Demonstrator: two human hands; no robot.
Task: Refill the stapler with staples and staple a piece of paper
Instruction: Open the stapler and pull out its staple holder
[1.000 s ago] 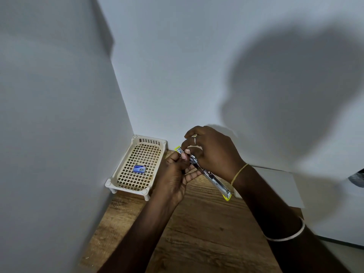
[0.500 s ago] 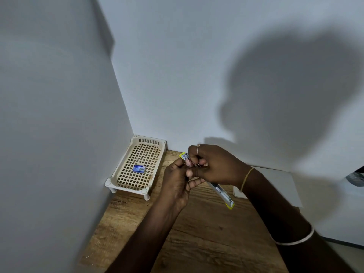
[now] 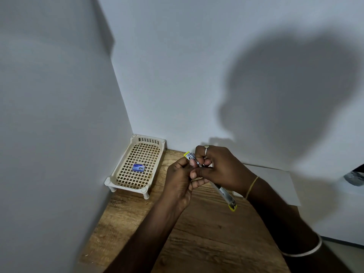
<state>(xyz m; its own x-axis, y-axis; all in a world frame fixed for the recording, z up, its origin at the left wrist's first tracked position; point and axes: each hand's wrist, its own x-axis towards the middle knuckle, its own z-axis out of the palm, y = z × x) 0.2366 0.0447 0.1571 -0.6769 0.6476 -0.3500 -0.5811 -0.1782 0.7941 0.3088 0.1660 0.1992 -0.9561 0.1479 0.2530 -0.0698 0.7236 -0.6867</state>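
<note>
A slim metal stapler (image 3: 226, 196) with yellow ends is opened out long, held above the wooden table (image 3: 206, 239). My left hand (image 3: 181, 180) grips its middle from below. My right hand (image 3: 220, 168) pinches at the metal channel near the upper yellow end, fingers curled over it. The middle of the stapler is hidden by both hands. A small blue staple box (image 3: 138, 167) lies in the cream lattice tray (image 3: 155, 170) at the left. A white sheet of paper (image 3: 275, 184) lies on the table behind my right wrist.
White walls close the corner on the left and behind. The tray stands on short legs in that corner. A dark object (image 3: 354, 177) shows at the right edge.
Both hands and the stapler have shifted slightly right and lower; my right hand's fingers have turned and curled lower over the stapler's upper end.
</note>
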